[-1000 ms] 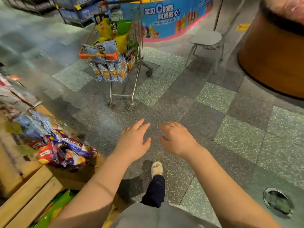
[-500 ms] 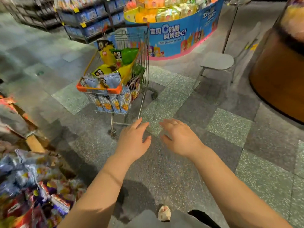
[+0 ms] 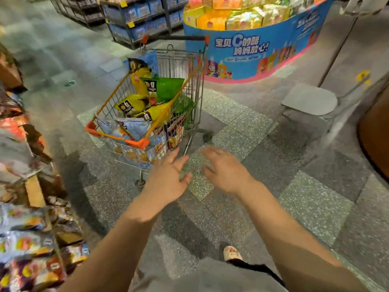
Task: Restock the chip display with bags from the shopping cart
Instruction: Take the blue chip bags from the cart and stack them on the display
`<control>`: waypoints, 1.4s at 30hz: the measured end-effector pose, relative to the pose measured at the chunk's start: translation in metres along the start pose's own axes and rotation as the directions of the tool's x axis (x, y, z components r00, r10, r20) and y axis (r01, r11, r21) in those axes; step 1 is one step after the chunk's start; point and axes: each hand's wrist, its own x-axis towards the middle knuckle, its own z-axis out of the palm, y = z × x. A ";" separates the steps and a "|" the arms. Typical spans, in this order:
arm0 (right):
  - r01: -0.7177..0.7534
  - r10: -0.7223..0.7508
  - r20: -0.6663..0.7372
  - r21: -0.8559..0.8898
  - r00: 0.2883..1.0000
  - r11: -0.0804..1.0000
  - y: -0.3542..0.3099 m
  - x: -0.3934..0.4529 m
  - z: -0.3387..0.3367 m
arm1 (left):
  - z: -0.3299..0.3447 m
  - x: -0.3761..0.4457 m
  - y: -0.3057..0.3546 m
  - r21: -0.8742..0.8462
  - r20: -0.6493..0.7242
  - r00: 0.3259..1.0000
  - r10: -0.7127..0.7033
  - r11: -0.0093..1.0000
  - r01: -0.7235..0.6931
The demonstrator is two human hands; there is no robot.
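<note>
Shopping cart [image 3: 160, 114] stands on the floor straight ahead of the person, a small wire one with orange corner guards and a dark push bar on its far side. Chip bags fill it: yellow bags [image 3: 136, 102] and a green bag [image 3: 168, 87] heaped on top, pale blue bags [image 3: 134, 127] at the near end, more packets pressed against the wire sides below.

Both bare arms reach forward with nothing in them. The left hand [image 3: 168, 178] has its fingers [image 3: 173, 154] straight and spread, just in front of the cart's near corner but apart from it. The right hand [image 3: 225, 169] hovers beside it over the floor, its fingers loosely curved and holding nothing.

Along the left edge runs the chip display [image 3: 27, 228], a wooden stand heaped with colourful packets, blurred.

Nothing lies between the hands and the cart. Beyond the cart curves a round blue promotional stand [image 3: 263, 51] with a pink base, stacked with yellow and orange packs. A grey chair [image 3: 309, 100] stands to the right of it, and a brown rounded fixture [image 3: 376, 131] fills the right edge. Shelving [image 3: 143, 22] with blue goods lines the back.

The floor [image 3: 305, 197] is speckled stone in grey and greenish squares. One sandalled foot [image 3: 231, 252] shows at the bottom.
</note>
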 end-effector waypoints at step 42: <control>0.248 -0.250 0.043 0.038 0.967 0.968 0.025 0.650 -0.106 | -0.136 0.525 -0.228 -0.140 -0.166 0.900 -0.402 0.913 0.382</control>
